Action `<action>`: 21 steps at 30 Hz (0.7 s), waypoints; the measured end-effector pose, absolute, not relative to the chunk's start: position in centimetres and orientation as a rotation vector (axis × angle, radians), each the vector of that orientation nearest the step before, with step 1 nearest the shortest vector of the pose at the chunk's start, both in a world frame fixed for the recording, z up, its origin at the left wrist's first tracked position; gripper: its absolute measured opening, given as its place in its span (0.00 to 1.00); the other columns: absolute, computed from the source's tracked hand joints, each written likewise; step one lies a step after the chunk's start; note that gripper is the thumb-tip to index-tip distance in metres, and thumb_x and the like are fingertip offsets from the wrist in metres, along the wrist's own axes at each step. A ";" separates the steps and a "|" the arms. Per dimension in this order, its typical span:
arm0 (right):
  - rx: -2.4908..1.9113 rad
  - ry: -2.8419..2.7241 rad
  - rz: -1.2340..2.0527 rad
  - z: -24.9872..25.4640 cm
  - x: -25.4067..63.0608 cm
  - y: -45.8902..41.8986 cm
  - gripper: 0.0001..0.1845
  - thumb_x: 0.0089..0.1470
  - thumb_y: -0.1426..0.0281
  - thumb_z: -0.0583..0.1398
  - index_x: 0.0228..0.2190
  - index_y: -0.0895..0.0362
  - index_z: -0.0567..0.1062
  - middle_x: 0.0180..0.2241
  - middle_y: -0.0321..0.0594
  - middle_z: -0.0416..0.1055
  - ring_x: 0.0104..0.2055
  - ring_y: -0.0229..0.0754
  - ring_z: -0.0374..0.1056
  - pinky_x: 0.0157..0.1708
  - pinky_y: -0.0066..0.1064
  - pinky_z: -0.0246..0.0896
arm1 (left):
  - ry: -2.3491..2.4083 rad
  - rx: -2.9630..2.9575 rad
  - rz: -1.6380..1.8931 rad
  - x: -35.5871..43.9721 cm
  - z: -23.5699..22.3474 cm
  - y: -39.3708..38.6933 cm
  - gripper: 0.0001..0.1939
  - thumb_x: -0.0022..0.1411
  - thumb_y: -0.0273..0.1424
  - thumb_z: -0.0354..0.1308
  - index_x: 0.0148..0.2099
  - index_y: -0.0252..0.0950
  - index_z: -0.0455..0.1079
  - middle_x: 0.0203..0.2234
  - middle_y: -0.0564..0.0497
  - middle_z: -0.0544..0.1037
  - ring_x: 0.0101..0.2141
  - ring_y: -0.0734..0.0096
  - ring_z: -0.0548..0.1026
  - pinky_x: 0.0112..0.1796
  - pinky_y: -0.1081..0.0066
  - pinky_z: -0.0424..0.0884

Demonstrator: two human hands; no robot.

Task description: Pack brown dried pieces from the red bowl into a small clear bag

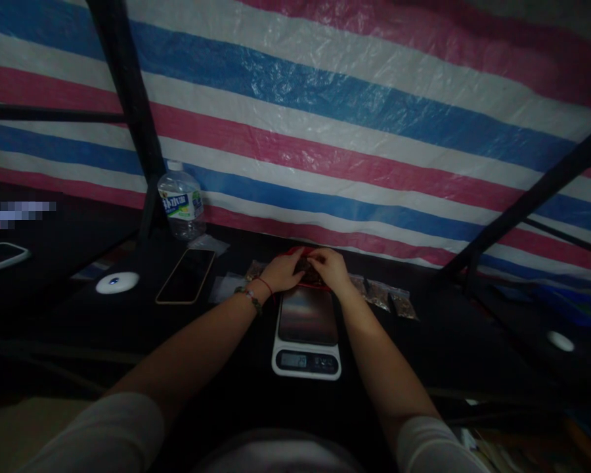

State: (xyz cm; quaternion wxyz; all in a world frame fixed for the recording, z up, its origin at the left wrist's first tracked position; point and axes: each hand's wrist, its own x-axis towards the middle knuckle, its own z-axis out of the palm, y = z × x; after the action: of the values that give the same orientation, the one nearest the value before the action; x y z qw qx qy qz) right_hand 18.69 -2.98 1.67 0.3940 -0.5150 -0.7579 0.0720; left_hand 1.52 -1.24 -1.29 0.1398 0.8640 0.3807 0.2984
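Observation:
Both hands meet over a red container or bag (317,286) of brown loose pieces (307,270), just behind a white kitchen scale (307,328). My left hand (286,270) reaches in from the left with its fingers curled at the brown pieces; what it grips is too dark to make out. Opposite it, my right hand (331,268) has thumb and fingers pinched together over the same pieces, and anything in the pinch is hidden. No object stands on the scale's dark plate, and its display is lit. Small clear bags with brown contents (378,294) lie right of my right hand.
Another filled bag (255,269) and flat clear bags (225,288) lie left of my hands. Farther left are a phone (186,276), a white oval device (117,282) and a plastic bottle (181,203). Striped sheeting (325,144) hangs behind the black table (453,335).

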 end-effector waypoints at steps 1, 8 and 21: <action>-1.298 -1.963 0.165 1.6 18.7 -2.9 0.06 0.50 0.72 0.60 0.31 0.56 0.78 0.33 0.41 0.76 0.37 0.42 0.70 0.41 0.33 0.62 | 1.102 2.493 0.852 1.5 -1.3 -1.3 0.34 0.57 0.34 0.56 0.64 0.33 0.52 0.54 0.39 0.69 0.51 0.57 0.70 0.53 0.63 0.64; -1.283 -1.976 0.215 0.8 19.4 -2.3 0.10 0.54 0.70 0.57 0.37 0.57 0.77 0.38 0.44 0.76 0.42 0.43 0.70 0.45 0.35 0.62 | 1.092 2.511 0.865 1.5 -1.7 -0.9 0.32 0.59 0.33 0.54 0.64 0.31 0.51 0.56 0.37 0.67 0.54 0.58 0.68 0.54 0.62 0.62; -1.099 -1.706 0.828 -1.6 18.2 -1.6 0.21 0.45 0.73 0.63 0.44 0.58 0.69 0.45 0.45 0.73 0.46 0.41 0.70 0.48 0.35 0.64 | 0.971 2.174 1.068 1.3 -1.6 -0.4 0.28 0.61 0.31 0.49 0.63 0.30 0.56 0.58 0.40 0.65 0.57 0.61 0.64 0.58 0.61 0.59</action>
State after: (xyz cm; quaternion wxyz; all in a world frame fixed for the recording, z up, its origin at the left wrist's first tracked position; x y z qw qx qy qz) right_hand 18.18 -1.61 -1.64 0.4571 -0.4460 -0.6922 0.3361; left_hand 1.25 -0.36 -1.62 0.2629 0.8038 0.3591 0.3948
